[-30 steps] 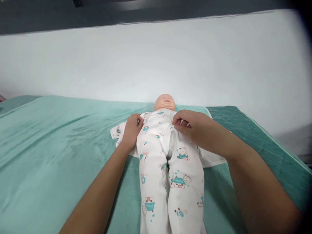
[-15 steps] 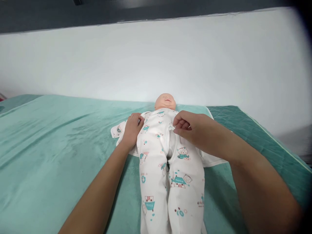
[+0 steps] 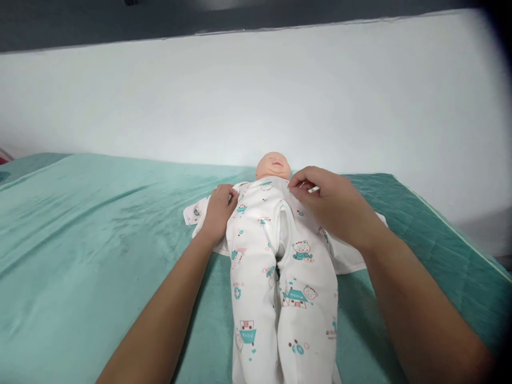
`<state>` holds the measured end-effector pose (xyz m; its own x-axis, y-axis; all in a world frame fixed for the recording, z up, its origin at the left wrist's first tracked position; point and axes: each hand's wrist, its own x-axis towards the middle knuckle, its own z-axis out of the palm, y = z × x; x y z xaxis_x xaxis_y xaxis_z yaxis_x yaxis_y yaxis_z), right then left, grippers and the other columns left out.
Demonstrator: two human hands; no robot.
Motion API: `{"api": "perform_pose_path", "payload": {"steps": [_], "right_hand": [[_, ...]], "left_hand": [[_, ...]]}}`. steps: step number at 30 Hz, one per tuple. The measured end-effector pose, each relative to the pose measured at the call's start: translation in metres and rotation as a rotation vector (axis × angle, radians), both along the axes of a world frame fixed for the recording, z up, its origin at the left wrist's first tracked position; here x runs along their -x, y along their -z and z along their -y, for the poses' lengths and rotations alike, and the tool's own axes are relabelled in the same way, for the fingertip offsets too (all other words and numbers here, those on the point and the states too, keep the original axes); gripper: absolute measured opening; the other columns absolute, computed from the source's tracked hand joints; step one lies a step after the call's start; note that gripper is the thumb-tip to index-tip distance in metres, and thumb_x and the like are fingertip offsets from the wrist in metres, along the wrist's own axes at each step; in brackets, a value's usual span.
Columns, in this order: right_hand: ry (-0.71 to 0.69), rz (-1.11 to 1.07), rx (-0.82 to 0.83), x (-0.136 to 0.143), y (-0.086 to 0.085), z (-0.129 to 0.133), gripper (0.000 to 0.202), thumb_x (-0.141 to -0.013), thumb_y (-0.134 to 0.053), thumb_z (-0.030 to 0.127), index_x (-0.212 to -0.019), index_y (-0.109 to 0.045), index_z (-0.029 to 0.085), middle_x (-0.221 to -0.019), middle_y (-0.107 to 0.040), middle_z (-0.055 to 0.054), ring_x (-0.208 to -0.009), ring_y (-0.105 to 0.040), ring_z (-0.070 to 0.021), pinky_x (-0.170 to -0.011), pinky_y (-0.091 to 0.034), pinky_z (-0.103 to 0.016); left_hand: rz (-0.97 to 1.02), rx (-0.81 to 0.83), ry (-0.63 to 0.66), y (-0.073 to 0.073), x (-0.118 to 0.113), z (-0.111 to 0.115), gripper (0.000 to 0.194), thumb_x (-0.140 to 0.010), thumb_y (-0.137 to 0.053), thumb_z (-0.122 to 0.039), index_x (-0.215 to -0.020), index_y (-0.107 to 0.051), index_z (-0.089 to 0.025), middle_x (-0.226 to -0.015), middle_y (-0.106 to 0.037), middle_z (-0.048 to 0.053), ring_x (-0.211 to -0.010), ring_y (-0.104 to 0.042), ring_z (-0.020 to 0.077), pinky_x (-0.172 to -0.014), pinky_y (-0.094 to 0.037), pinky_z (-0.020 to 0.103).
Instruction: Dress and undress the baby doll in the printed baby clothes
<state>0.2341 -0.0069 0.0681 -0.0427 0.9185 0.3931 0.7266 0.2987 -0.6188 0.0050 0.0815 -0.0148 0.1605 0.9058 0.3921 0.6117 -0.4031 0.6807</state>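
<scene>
A baby doll (image 3: 273, 165) lies on its back, head away from me, dressed in a white baby outfit (image 3: 256, 277) printed with teal bears and houses. Its legs stretch toward me, with a gap in the cloth at the crotch. My left hand (image 3: 221, 205) rests at the outfit's left edge near the chest, thumb and fingers closed on the cloth there. At the upper right of the chest, my right hand (image 3: 320, 194) is closed in a pinch at the fabric, just below the doll's head. The tips' exact hold on the cloth is partly hidden.
A light teal blanket (image 3: 100, 256) covers the surface, with darker quilted fabric (image 3: 408, 234) on the right. Behind stands a white wall (image 3: 200, 101) with a dark band (image 3: 240, 16) above. White sleeves spread out on both sides of the doll.
My right hand has moved up the doll's front, from the waist to the upper chest. The cloth at the crotch gap now shows more openly. My left hand stays in place.
</scene>
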Motion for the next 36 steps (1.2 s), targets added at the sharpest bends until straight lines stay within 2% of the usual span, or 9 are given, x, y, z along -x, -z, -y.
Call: {"api": "perform_pose_path", "payload": {"steps": [4, 8, 12, 15, 19, 21, 26, 30, 36], "right_hand": [[0.076, -0.165, -0.109, -0.007, 0.022, -0.022, 0.016, -0.090, -0.051, 0.028, -0.095, -0.065, 0.024, -0.103, -0.069, -0.005, -0.090, -0.061, -0.0197, -0.077, -0.047, -0.034], [0.014, -0.239, -0.007, -0.017, 0.045, -0.037, 0.025, -0.091, -0.051, 0.036, -0.106, -0.068, 0.025, -0.112, -0.070, -0.005, -0.101, -0.062, -0.0217, -0.089, -0.045, -0.039], [-0.039, -0.285, 0.032, -0.022, 0.055, -0.043, 0.031, -0.093, -0.049, 0.041, -0.108, -0.071, 0.025, -0.119, -0.069, -0.004, -0.111, -0.060, -0.0223, -0.097, -0.042, -0.041], [-0.029, -0.322, 0.051, -0.026, 0.060, -0.047, 0.032, -0.093, -0.049, 0.043, -0.107, -0.071, 0.025, -0.118, -0.070, -0.005, -0.108, -0.062, -0.0224, -0.094, -0.044, -0.040], [0.146, -0.314, 0.035, -0.032, 0.069, -0.055, 0.027, -0.086, -0.056, 0.043, -0.093, -0.071, 0.021, -0.101, -0.074, -0.007, -0.093, -0.064, -0.0233, -0.083, -0.048, -0.038], [0.174, -0.307, 0.075, -0.036, 0.071, -0.058, 0.025, -0.083, -0.059, 0.043, -0.089, -0.069, 0.020, -0.096, -0.073, -0.008, -0.087, -0.064, -0.0227, -0.077, -0.048, -0.037], [0.032, -0.270, 0.213, -0.045, 0.066, -0.057, 0.022, -0.081, -0.060, 0.042, -0.086, -0.064, 0.020, -0.099, -0.072, -0.006, -0.083, -0.061, -0.0191, -0.072, -0.045, -0.032], [-0.037, -0.197, 0.224, -0.048, 0.064, -0.057, 0.019, -0.083, -0.054, 0.039, -0.077, -0.058, 0.021, -0.100, -0.070, -0.005, -0.084, -0.059, -0.0189, -0.070, -0.043, -0.031], [0.262, -0.003, 0.072, -0.041, 0.075, -0.070, 0.028, -0.087, -0.050, 0.050, -0.079, -0.052, 0.023, -0.074, -0.063, -0.002, -0.067, -0.051, -0.0185, -0.063, -0.034, -0.031]], "left_hand": [[-0.033, -0.027, 0.012, -0.001, 0.000, 0.000, 0.009, -0.090, -0.046, -0.023, -0.081, -0.048, -0.023, -0.105, -0.061, 0.006, -0.103, -0.052, 0.0220, -0.092, -0.039, 0.036], [-0.042, -0.035, 0.014, -0.002, -0.001, -0.002, 0.010, -0.089, -0.046, -0.021, -0.079, -0.048, -0.022, -0.103, -0.061, 0.006, -0.101, -0.052, 0.0223, -0.091, -0.039, 0.037], [-0.051, -0.032, 0.013, -0.002, -0.001, -0.003, 0.011, -0.089, -0.046, -0.021, -0.079, -0.047, -0.023, -0.102, -0.061, 0.006, -0.101, -0.052, 0.0227, -0.092, -0.039, 0.037], [-0.049, -0.029, 0.016, -0.002, -0.001, -0.002, 0.010, -0.090, -0.046, -0.021, -0.079, -0.047, -0.023, -0.103, -0.061, 0.006, -0.102, -0.051, 0.0229, -0.092, -0.039, 0.037], [-0.050, -0.023, 0.016, -0.001, -0.001, -0.003, 0.010, -0.089, -0.047, -0.020, -0.079, -0.047, -0.023, -0.104, -0.060, 0.006, -0.103, -0.051, 0.0228, -0.093, -0.038, 0.038], [-0.047, -0.019, 0.012, -0.001, -0.001, -0.004, 0.010, -0.088, -0.047, -0.020, -0.079, -0.047, -0.023, -0.103, -0.061, 0.006, -0.103, -0.051, 0.0229, -0.093, -0.038, 0.038], [-0.059, -0.033, 0.011, 0.000, -0.001, -0.007, 0.011, -0.088, -0.048, -0.020, -0.078, -0.047, -0.023, -0.103, -0.062, 0.006, -0.103, -0.052, 0.0227, -0.093, -0.039, 0.038], [-0.060, -0.039, -0.002, 0.001, -0.002, -0.007, 0.010, -0.088, -0.049, -0.020, -0.079, -0.049, -0.023, -0.106, -0.062, 0.007, -0.105, -0.053, 0.0229, -0.094, -0.039, 0.038], [-0.032, -0.010, -0.102, 0.001, -0.006, -0.006, 0.007, -0.089, -0.049, -0.026, -0.084, -0.051, -0.023, -0.098, -0.064, 0.006, -0.093, -0.057, 0.0224, -0.084, -0.043, 0.037]]}}
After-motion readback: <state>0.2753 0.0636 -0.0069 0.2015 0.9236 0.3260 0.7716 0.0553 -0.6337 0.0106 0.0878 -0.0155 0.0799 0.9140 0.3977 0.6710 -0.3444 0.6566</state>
